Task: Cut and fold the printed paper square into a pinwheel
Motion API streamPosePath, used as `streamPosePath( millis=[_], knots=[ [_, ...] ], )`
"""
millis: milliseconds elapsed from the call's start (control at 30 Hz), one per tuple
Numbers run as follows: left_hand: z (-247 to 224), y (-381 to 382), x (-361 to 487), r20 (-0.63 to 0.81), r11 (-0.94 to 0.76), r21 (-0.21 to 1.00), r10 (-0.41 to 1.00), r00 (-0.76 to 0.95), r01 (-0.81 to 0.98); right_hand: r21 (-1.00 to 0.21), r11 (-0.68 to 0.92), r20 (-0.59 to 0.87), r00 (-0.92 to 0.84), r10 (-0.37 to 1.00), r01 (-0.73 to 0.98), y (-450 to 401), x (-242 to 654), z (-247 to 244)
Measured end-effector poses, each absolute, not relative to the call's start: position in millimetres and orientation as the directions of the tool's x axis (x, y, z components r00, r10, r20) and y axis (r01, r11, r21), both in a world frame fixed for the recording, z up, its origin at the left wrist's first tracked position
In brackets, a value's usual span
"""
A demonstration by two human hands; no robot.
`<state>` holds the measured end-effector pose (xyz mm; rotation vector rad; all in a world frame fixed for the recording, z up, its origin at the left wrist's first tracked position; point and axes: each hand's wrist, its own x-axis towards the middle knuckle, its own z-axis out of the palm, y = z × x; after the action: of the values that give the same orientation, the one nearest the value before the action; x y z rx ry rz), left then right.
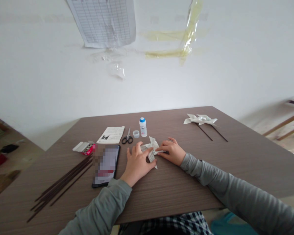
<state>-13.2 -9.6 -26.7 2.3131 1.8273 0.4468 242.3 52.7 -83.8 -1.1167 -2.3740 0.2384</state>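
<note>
A folded piece of printed white paper (152, 147) lies on the brown wooden table (176, 186) just in front of me. My left hand (137, 164) rests on its left side, thumb and fingers pinching a flap. From the right, my right hand (171, 151) presses the paper down with its fingertips. Both arms wear grey sleeves. Behind the paper stand a small white glue bottle with a blue cap (143, 127) and its loose clear cap (136, 133).
Scissors (127, 138) and a printed sheet (111, 134) lie behind my left hand. A black tablet (106, 165), a small red and white box (84, 147) and several dark thin sticks (61, 186) are at the left. Two finished paper pinwheels on sticks (201, 120) lie at the far right.
</note>
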Motion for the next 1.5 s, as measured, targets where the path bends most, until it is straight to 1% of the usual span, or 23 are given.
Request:
streamPosePath(
  millis=[200,667,900,1167,1333,1500],
  knots=[
    [-24,-9,-13,0.126,-0.248,0.297,0.967,0.22,0.922,-0.371,0.626,0.336,-0.529,0.779,0.686,51,242,-81],
    [-24,-11,-12,0.131,-0.241,0.298,0.969,0.21,0.924,-0.349,0.663,0.386,-0.543,0.746,0.662,53,243,-85],
    [-22,-11,-15,0.128,-0.269,0.29,0.962,0.241,0.918,-0.369,0.637,0.347,-0.535,0.77,0.678,51,242,-81],
    [-24,-13,-16,0.164,-0.275,0.311,0.958,0.233,0.91,-0.377,0.633,0.34,-0.534,0.774,0.676,51,242,-81],
    [-26,-17,-18,0.189,-0.266,0.292,0.958,0.218,0.919,-0.378,0.631,0.338,-0.533,0.776,0.678,51,241,-80],
    [-26,-20,-20,0.168,-0.277,0.274,0.957,0.237,0.921,-0.373,0.639,0.344,-0.54,0.768,0.672,52,242,-81]
  ],
)
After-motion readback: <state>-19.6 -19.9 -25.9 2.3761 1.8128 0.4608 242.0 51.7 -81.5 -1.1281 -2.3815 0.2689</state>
